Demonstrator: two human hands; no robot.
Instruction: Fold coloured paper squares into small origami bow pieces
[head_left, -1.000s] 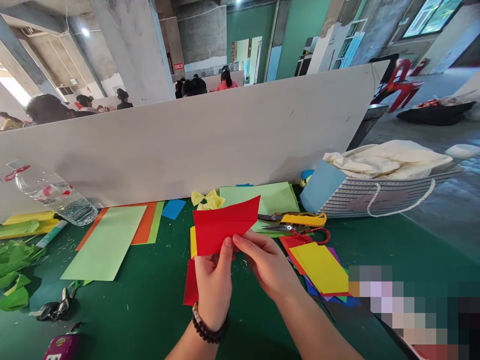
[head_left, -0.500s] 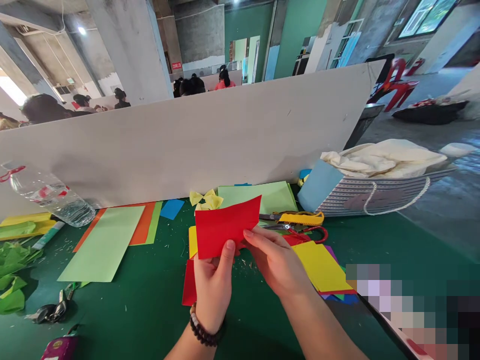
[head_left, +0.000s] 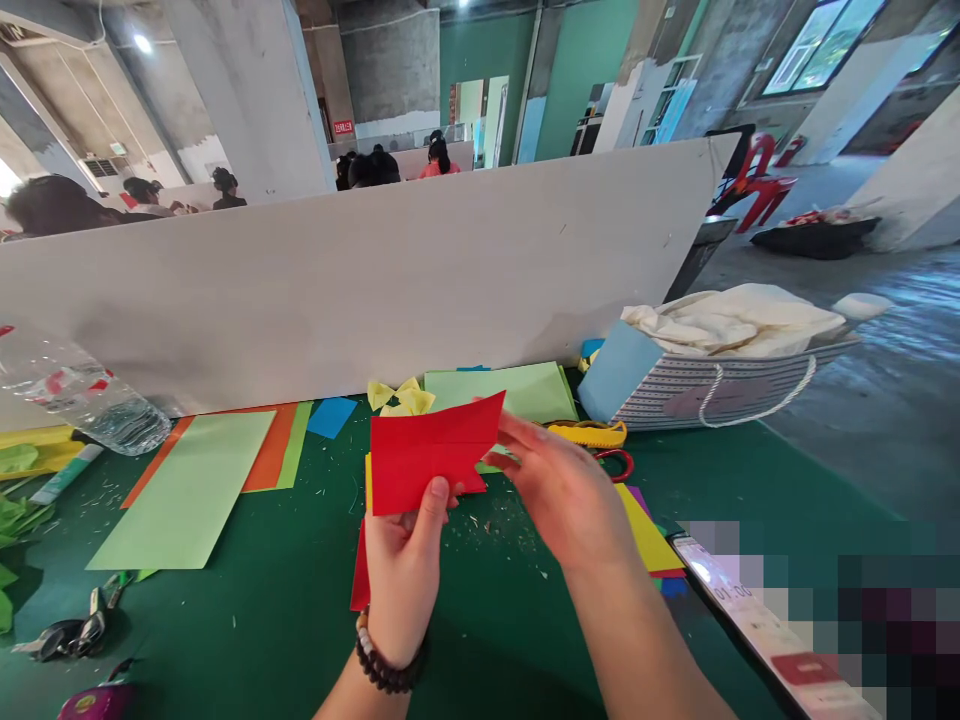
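Head view: folded red sheet point(head_left: 433, 452), crease running lengthwise, held up over the green mat point(head_left: 247, 620), tilted, with its far tip pointing up and right. Left hand point(head_left: 403, 590) narrow, pinching the sheet's lower edge, thumb on the near face. Right hand point(head_left: 566, 495) open, fingers spread, tips at the sheet's right end; contact unclear. Beaded bracelet point(head_left: 386, 660) on left wrist.

Relative to the red sheet:
- Directly beneath: second red piece point(head_left: 361, 570), partly behind left hand, and yellow sheet edge point(head_left: 367, 480)
- Just behind: yellow paper bow point(head_left: 401, 397) and light green sheet point(head_left: 495, 392)
- Left: blue square point(head_left: 331, 416), orange sheet point(head_left: 266, 450), pale green sheet point(head_left: 184, 490)
- Right: yellow-handled scissors point(head_left: 586, 433), red-handled scissors point(head_left: 615, 463), yellow stack point(head_left: 645, 540)
- Far right: striped bag point(head_left: 720, 395) holding cream cloth point(head_left: 731, 320)
- Far left: water bottle point(head_left: 82, 395), green scraps point(head_left: 11, 520), keys point(head_left: 67, 635)
- Beyond: white board point(head_left: 360, 270), with co-worker in pink top point(head_left: 437, 165) past it
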